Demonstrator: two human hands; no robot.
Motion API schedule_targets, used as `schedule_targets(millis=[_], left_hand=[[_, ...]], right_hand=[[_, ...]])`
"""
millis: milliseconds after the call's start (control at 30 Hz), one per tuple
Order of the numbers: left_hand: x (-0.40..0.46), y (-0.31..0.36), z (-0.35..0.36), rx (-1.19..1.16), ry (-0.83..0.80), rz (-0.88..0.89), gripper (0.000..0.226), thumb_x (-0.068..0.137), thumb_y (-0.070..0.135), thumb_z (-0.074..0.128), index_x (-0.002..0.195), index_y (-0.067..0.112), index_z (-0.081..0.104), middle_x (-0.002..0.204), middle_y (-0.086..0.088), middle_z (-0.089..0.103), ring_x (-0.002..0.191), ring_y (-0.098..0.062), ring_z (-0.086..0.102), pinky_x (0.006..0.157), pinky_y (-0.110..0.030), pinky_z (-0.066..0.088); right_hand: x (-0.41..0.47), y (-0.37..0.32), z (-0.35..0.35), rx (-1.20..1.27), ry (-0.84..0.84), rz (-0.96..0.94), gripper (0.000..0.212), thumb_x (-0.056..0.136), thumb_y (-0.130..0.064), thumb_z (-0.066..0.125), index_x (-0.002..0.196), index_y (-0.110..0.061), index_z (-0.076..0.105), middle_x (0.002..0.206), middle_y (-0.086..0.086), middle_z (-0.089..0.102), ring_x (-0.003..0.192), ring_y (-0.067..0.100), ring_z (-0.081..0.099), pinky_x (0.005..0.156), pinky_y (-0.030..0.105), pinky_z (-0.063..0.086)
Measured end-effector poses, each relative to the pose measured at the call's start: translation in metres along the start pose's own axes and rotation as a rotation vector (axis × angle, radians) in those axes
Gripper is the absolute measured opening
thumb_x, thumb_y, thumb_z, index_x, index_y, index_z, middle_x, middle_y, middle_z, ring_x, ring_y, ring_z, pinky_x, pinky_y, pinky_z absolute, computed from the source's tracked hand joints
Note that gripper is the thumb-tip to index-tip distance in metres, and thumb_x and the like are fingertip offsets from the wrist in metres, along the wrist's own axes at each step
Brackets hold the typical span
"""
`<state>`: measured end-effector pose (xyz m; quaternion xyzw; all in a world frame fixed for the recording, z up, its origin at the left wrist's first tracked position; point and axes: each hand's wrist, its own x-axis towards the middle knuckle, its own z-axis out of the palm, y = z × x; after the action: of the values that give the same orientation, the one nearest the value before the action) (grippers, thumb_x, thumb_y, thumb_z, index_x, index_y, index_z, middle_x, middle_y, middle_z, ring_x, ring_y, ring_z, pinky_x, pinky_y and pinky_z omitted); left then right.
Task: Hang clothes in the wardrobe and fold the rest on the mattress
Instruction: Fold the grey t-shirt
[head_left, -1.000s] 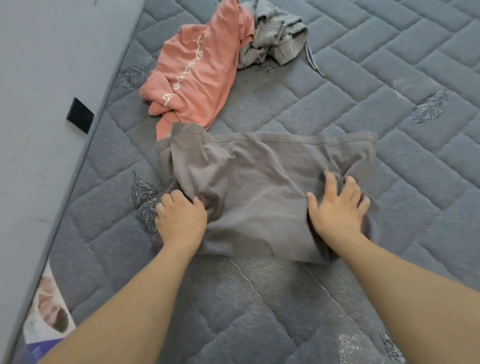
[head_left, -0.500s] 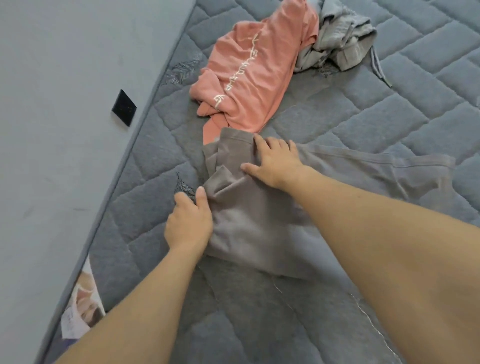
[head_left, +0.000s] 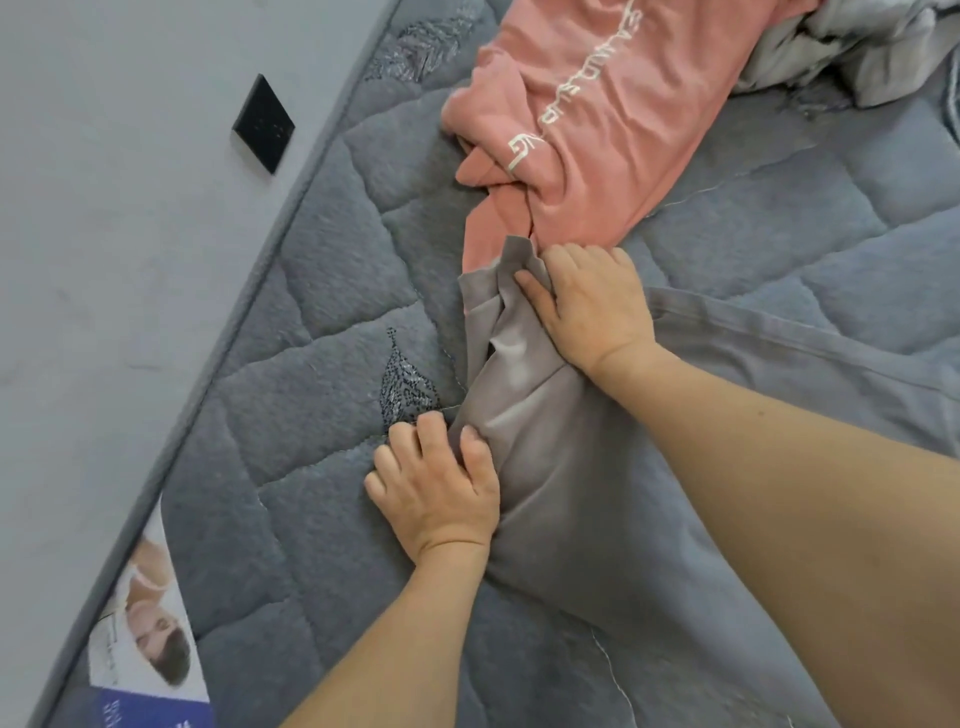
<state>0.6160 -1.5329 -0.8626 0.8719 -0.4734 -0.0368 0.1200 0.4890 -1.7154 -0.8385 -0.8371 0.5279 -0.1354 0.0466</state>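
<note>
At the far left stood a pale grey wall (head_left: 104, 260) with a small black square plate (head_left: 264, 123) fixed to it, and lower down a printed label (head_left: 150, 639) lay against the edge of the grey quilted mattress (head_left: 322, 291). Further right, the left hand (head_left: 436, 483) rested on the mattress at the left edge of a grey-brown garment (head_left: 571, 493), its fingers curled and the thumb pressed into the bunched cloth, so it gripped that edge. Above it and a little to the right, the right hand (head_left: 592, 306) lay on the garment's upper left corner with the arm crossing over the cloth; its thumb lay along a raised fold and its fingers curled over the top of that corner, pinching the cloth there. The garment spread flat from both hands toward the right, its hemmed top edge running off under the right forearm. Just beyond the right hand, touching the garment's corner, lay a crumpled pink top (head_left: 587, 104) with pale lettering, and at the upper right a heap of light grey clothing (head_left: 852, 47) sat beside it on the mattress.
</note>
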Motion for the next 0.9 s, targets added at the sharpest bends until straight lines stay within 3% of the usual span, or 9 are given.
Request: schedule_targets(millis=[233,300,433,533,600,667,800,833,900], left_hand=[[0.001,0.001,-0.002,-0.018,-0.033,0.034,0.054,0.082,0.062,0.038,0.1,0.015,0.058,0.092,-0.014,0.052,0.08,-0.034,0.048,0.069,-0.044,0.033],[0.003,0.0,-0.002,-0.019,-0.034,0.032,0.057,0.079,0.065,0.041,0.1,0.016,0.059,0.092,-0.013,0.053,0.081,-0.034,0.048,0.07,-0.044,0.034],[0.001,0.008,-0.02,-0.051,-0.063,0.067,0.052,0.078,0.063,0.048,0.097,0.017,0.063,0.097,-0.01,0.056,0.088,-0.034,0.051,0.075,-0.045,0.037],[0.003,0.002,-0.046,-0.237,-0.19,0.169,0.03,0.089,0.043,0.062,0.087,0.013,0.063,0.098,-0.011,0.059,0.092,-0.035,0.052,0.079,-0.045,0.04],[0.013,-0.004,-0.076,-0.534,-0.417,0.091,0.029,0.095,0.033,0.06,0.079,0.01,0.054,0.084,-0.009,0.059,0.083,-0.031,0.053,0.073,-0.042,0.042],[0.029,-0.001,-0.122,-0.736,-0.54,-0.01,0.029,0.097,0.03,0.057,0.086,0.004,0.05,0.081,-0.005,0.055,0.077,-0.022,0.05,0.068,-0.038,0.04],[0.064,0.017,-0.239,-0.899,-0.414,0.008,0.018,0.097,0.025,0.058,0.096,0.007,0.052,0.084,-0.008,0.053,0.074,-0.016,0.049,0.065,-0.035,0.041],[0.07,0.021,-0.274,-0.881,-0.377,0.047,0.017,0.095,0.026,0.061,0.092,0.012,0.052,0.08,-0.007,0.052,0.068,-0.016,0.049,0.059,-0.034,0.041],[0.072,0.031,-0.342,-0.822,-0.368,0.13,0.021,0.09,0.031,0.067,0.082,0.021,0.05,0.064,0.004,0.053,0.049,-0.012,0.047,0.041,-0.026,0.038]], right_hand=[[0.007,0.003,-0.002,0.097,-0.058,0.03,0.034,0.102,-0.046,0.038,0.081,-0.02,0.043,0.08,0.009,0.066,0.08,0.035,0.059,0.075,0.038,0.028],[0.01,0.0,-0.009,0.213,-0.12,0.099,0.035,0.102,-0.048,0.038,0.083,-0.02,0.049,0.085,0.008,0.069,0.084,0.034,0.061,0.074,0.035,0.028],[0.002,-0.005,-0.047,0.577,-0.284,0.327,0.029,0.1,-0.049,0.044,0.085,-0.029,0.058,0.089,-0.007,0.066,0.095,0.022,0.062,0.08,0.034,0.043],[-0.02,-0.014,-0.086,0.835,-0.17,0.494,0.028,0.1,-0.044,0.048,0.089,-0.024,0.063,0.091,-0.004,0.066,0.091,0.018,0.062,0.082,0.029,0.049],[-0.028,-0.028,-0.113,0.968,-0.124,0.565,0.029,0.1,-0.043,0.049,0.089,-0.02,0.064,0.089,-0.003,0.067,0.088,0.015,0.063,0.076,0.022,0.049],[-0.024,-0.046,-0.148,1.111,-0.048,0.651,0.029,0.099,-0.047,0.051,0.093,-0.022,0.065,0.096,-0.002,0.07,0.093,0.015,0.066,0.083,0.024,0.053],[0.002,-0.086,-0.23,1.415,0.129,0.743,0.048,0.09,-0.056,0.061,0.117,-0.018,0.067,0.11,0.0,0.072,0.104,0.017,0.067,0.097,0.035,0.053],[0.006,-0.094,-0.256,1.467,0.151,0.73,0.049,0.088,-0.058,0.062,0.116,-0.019,0.067,0.109,-0.002,0.073,0.103,0.017,0.068,0.098,0.037,0.053],[0.006,-0.103,-0.306,1.581,0.204,0.68,0.034,0.088,-0.056,0.063,0.094,-0.023,0.066,0.086,-0.014,0.075,0.085,0.007,0.072,0.085,0.034,0.059]])
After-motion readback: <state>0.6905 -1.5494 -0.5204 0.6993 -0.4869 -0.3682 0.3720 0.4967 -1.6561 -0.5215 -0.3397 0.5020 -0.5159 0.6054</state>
